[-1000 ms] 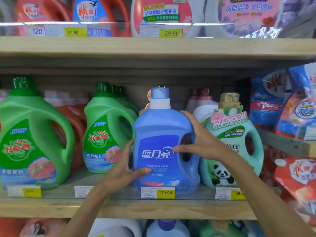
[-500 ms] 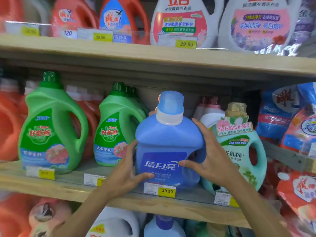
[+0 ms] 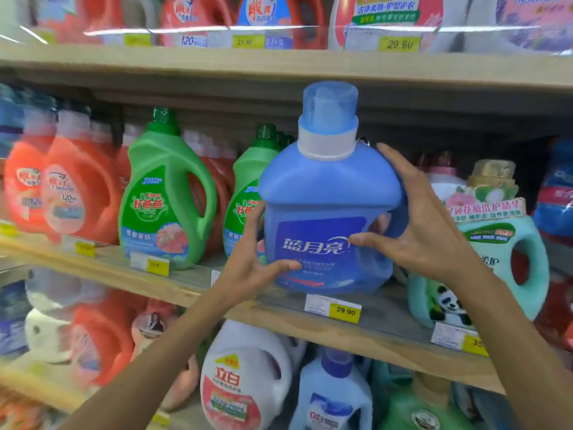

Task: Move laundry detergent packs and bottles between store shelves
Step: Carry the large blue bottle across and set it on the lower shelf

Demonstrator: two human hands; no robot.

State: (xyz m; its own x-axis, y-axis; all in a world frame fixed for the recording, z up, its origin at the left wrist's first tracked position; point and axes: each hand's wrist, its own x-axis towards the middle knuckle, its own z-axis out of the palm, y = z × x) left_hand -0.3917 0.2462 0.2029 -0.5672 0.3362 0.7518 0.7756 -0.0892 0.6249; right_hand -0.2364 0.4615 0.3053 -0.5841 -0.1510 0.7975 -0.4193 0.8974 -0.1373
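We clasp the blue bottle (image 3: pixel 325 193) — left grip (image 3: pixel 248 268), right grip (image 3: pixel 428 231) — at the wooden store shelf's (image 3: pixel 387 338) front edge.

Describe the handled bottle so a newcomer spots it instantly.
Middle wooden shelf, between the green bottles and the teal panda bottle: a blue bottle held by left hand and right hand. Its neighbours lack its translucent blue cap and white collar.

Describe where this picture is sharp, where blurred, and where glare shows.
Head view: the blue bottle, held between the left hand and right hand, is sharp; the red bottles at the left edge are smeared by blur; glare streaks the clear strip along the top shelf.
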